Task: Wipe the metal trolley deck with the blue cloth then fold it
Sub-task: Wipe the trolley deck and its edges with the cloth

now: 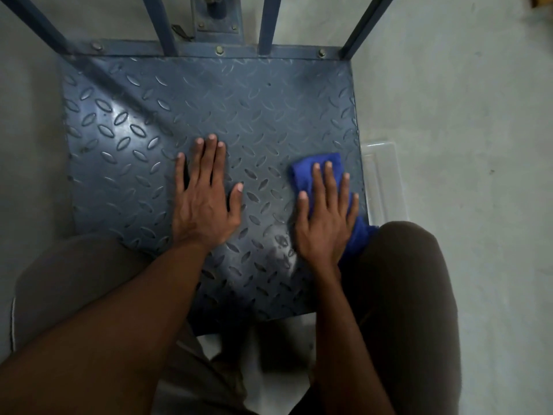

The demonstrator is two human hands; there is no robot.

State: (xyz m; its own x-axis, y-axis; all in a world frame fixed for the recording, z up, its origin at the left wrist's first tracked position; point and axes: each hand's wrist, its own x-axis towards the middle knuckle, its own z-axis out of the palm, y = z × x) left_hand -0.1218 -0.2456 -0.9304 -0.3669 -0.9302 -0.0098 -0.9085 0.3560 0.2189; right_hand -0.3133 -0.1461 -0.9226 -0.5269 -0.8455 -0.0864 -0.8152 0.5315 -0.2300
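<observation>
The metal trolley deck (pixel 167 97) is a dark blue plate with a raised diamond tread and fills the middle of the view. My left hand (pixel 206 199) lies flat on its middle, palm down, fingers spread, holding nothing. My right hand (pixel 326 217) presses flat on the blue cloth (pixel 305 172) near the deck's right edge. The cloth is bunched; one end shows beyond my fingertips and the other end trails out under my wrist toward my right knee.
Blue handle bars (pixel 163 22) rise from the deck's far edge, bolted to a cross rail. A clear plastic tray (pixel 384 175) lies on the pale floor against the deck's right side. My knees (pixel 404 265) frame the near edge on both sides.
</observation>
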